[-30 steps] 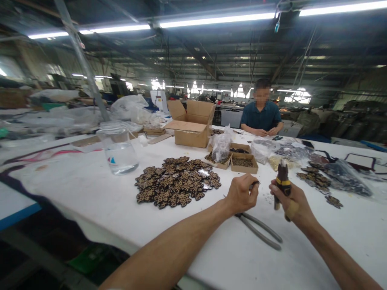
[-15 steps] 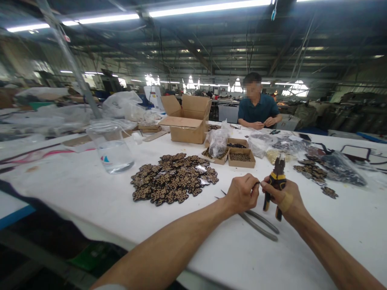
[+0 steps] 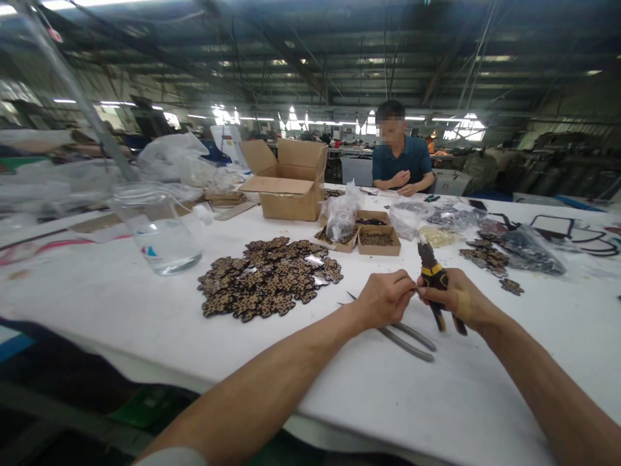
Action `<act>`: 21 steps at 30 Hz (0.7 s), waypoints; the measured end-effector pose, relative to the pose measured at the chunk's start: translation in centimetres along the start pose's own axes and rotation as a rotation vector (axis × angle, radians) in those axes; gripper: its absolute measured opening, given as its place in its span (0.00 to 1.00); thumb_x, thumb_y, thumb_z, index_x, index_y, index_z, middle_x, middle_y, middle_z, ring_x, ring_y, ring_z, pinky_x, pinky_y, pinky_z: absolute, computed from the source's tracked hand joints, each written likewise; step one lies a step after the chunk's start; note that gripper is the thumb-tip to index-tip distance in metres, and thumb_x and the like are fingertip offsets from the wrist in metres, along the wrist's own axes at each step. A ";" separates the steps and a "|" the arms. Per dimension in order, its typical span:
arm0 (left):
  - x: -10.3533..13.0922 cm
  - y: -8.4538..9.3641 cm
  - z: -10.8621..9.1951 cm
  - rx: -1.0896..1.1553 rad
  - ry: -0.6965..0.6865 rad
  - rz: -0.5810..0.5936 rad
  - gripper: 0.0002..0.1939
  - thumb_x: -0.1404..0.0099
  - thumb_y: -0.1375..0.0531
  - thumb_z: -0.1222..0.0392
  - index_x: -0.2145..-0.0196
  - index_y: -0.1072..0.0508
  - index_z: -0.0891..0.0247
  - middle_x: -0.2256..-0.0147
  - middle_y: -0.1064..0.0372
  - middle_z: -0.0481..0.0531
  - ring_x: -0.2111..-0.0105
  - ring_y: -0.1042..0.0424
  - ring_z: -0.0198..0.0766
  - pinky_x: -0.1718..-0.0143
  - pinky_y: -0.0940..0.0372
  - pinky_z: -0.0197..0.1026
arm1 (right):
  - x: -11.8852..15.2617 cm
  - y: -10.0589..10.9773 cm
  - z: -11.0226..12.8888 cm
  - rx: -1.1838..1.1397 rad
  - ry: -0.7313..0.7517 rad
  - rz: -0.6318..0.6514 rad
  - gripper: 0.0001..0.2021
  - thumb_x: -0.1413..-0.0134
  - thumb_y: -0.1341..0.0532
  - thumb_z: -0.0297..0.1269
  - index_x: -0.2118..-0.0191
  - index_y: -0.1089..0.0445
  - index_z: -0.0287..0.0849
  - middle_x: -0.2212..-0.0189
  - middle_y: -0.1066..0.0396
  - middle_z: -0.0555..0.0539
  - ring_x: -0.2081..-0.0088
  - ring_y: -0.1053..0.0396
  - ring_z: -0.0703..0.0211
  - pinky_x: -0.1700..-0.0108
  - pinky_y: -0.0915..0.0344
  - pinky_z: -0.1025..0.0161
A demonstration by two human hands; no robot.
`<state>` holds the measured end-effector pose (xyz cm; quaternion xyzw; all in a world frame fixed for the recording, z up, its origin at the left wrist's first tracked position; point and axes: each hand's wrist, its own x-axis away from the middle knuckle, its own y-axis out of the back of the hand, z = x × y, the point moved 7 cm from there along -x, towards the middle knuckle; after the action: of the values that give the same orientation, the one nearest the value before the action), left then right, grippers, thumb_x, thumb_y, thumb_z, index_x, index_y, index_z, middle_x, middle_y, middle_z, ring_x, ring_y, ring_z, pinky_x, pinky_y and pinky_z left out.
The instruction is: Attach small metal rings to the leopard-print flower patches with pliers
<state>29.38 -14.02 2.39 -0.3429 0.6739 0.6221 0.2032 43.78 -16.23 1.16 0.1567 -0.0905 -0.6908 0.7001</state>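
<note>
My right hand [image 3: 460, 299] is closed round yellow-and-black pliers [image 3: 433, 275], their jaws pointing up. A bandage strip shows near that thumb. My left hand [image 3: 385, 298] is closed in a pinch, its fingertips meeting my right thumb and fingertips. Whatever small piece sits between the fingertips is too small to make out. Below my left hand, grey-handled tweezers or pincers [image 3: 410, 343] lie on the white table [image 3: 339, 382], partly covered by that hand. Left of it spreads a pile of leopard-print flower-shaped patches [image 3: 272, 278].
Small cardboard trays [image 3: 379, 241] of tiny metal parts stand behind my hands, near an open carton [image 3: 291, 200]. A clear water jug [image 3: 162, 233] stands at left. More patches [image 3: 485, 255] and plastic bags [image 3: 531, 249] lie at right. A person [image 3: 402, 158] sits across the table.
The view has shifted, moving the scene slightly left and up. The pliers now tilt more, jaws leaning left. My fingertips stay together. The person opposite has raised one hand.
</note>
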 end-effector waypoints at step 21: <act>0.0 3.4 2.0 0.075 0.174 -0.263 0.05 0.32 0.45 0.63 0.61 0.30 0.63 0.66 0.28 0.55 0.65 0.29 0.39 0.63 0.33 0.41 | -0.2 1.7 -1.0 -0.106 0.077 -0.284 0.31 0.56 0.29 0.54 0.49 0.33 0.42 0.59 0.26 0.40 0.63 0.27 0.50 0.71 0.27 0.60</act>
<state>26.63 -12.05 4.53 -0.4728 0.6611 0.5324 0.2366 45.72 -15.96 0.79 0.1569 -0.0039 -0.7802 0.6055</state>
